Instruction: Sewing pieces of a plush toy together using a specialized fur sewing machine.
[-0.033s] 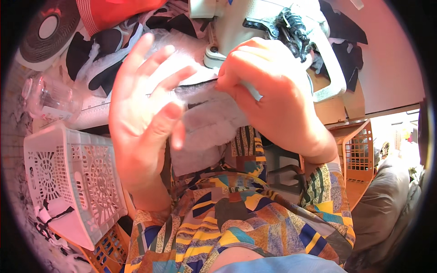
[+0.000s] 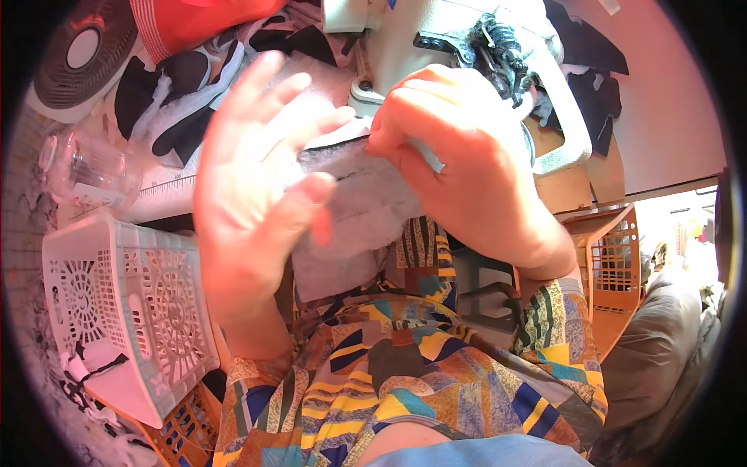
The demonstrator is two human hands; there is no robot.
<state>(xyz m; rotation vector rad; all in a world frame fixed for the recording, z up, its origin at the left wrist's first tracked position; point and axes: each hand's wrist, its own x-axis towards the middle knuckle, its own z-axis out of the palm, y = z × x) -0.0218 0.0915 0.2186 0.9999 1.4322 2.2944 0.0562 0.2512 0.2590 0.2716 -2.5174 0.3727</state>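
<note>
My right hand point(image 2: 459, 148) is closed, thumb and fingers pinching the upper edge of a fleecy, pale grey-white piece of fabric point(image 2: 362, 206). A dark strip runs along that edge, and the fabric hangs down over my lap. A pale sliver shows between the thumb and palm; I cannot make out what it is. My left hand point(image 2: 253, 194), slightly blurred, is open with fingers spread, just left of the fabric and partly in front of it. Beyond my right hand stands a white sewing machine point(image 2: 405, 50) with dark metal parts; the hand hides part of it.
Black and white fabric scraps point(image 2: 183, 101) lie on the table beside a ruler point(image 2: 167, 187) and a clear jar point(image 2: 89, 167). A black round object point(image 2: 85, 58) with a pale centre sits far left. A white plastic basket point(image 2: 167, 303) stands below left, an orange crate point(image 2: 615, 261) at right.
My left hand has shifted slightly to the right, toward the fabric. My right hand and the pinched fabric stay nearly in place.
</note>
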